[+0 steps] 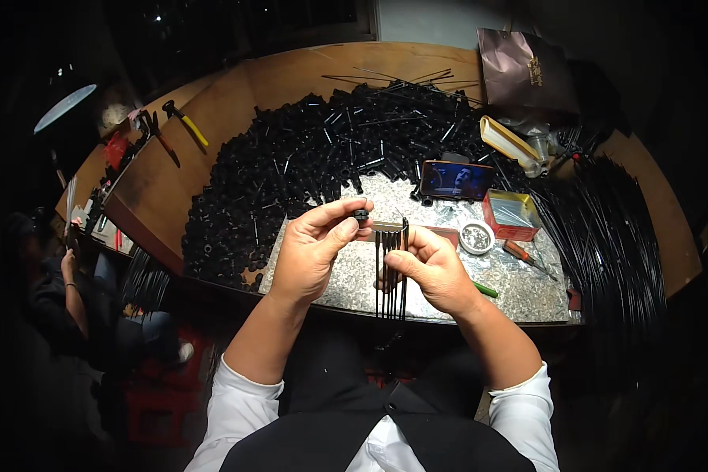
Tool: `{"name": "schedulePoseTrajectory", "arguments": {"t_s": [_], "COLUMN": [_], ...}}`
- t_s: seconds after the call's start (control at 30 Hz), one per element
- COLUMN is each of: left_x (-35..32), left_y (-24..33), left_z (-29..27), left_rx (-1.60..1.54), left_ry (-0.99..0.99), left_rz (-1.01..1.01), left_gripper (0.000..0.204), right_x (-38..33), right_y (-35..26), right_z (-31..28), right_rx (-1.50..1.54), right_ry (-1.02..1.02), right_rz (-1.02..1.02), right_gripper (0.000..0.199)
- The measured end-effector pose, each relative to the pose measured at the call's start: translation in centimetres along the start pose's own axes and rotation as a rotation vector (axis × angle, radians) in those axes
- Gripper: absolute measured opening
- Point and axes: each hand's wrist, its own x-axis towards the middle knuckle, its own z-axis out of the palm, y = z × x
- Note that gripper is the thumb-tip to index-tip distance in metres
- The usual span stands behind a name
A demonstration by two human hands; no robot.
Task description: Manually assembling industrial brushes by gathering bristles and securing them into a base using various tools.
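My left hand point(310, 250) pinches a small black cylindrical part point(361, 214) between thumb and fingertips, level with my chest over the near side of a speckled stone slab point(314, 275). Close beside it, my right hand point(436, 271) is closed on several thin black rods point(389, 271). They hang roughly side by side below a narrow metal-coloured strip point(387, 226), with the thumb pressed across them. Between the black part and the strip's left end, the fingertips nearly meet, and I cannot tell whether the two touch. My right fingers behind the rods are partly hidden.
Black tubular parts point(291, 157) heap behind the slab. On it are a phone point(458, 179), red-yellow box point(511, 214), white dish point(476, 237) and orange-handled screwdriver point(519, 252). Long black rods point(613, 228) lie right. Yellow-handled pliers point(185, 124) hang on the wooden wall point(228, 102). Another person's arm point(72, 287) shows left.
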Motion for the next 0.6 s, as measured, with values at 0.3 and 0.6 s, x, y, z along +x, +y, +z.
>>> {"name": "schedulePoseTrajectory", "arguments": {"t_s": [0.3, 0.6], "left_x": [-0.11, -0.59], "left_y": [-0.09, 0.4], "left_z": [0.27, 0.99], "left_rx": [0.08, 0.185], "left_ry": [-0.03, -0.067], "left_rz": [0.071, 0.081], "left_gripper": [0.025, 0.026], "right_x": [0.07, 0.13], "right_y": [-0.17, 0.03], "right_z": [0.18, 0.1], "right_rx": [0.014, 0.022], "right_ry": [-0.02, -0.012], "right_rz": [0.009, 0.001], "right_gripper": [0.024, 0.023]}}
